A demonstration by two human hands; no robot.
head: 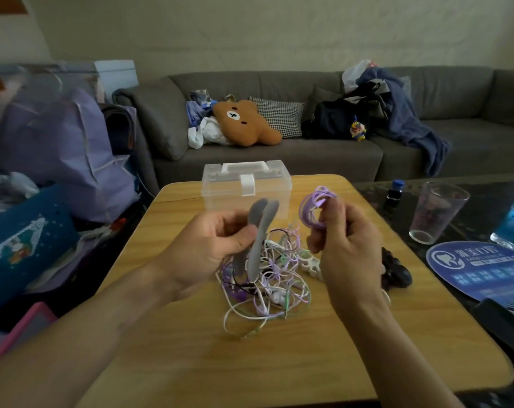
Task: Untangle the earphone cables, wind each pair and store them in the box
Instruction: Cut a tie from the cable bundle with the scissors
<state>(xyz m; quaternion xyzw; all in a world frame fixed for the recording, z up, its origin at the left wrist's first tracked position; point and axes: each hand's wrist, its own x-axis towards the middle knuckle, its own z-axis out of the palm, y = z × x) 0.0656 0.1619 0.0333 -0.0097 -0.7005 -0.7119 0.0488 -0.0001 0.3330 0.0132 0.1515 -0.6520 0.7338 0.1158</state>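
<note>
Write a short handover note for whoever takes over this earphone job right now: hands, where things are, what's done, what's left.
Left hand grips two grey ties, held upright.
Right hand pinches a wound purple earphone coil.
Tangled cables, purple, white and green, lie in a pile on the wooden table, below the hands.
Clear storage box stands behind the pile, lid closed.
Done: one pair coiled.
Left: secure that coil, untangle and wind the rest, open the box, store all.
</note>
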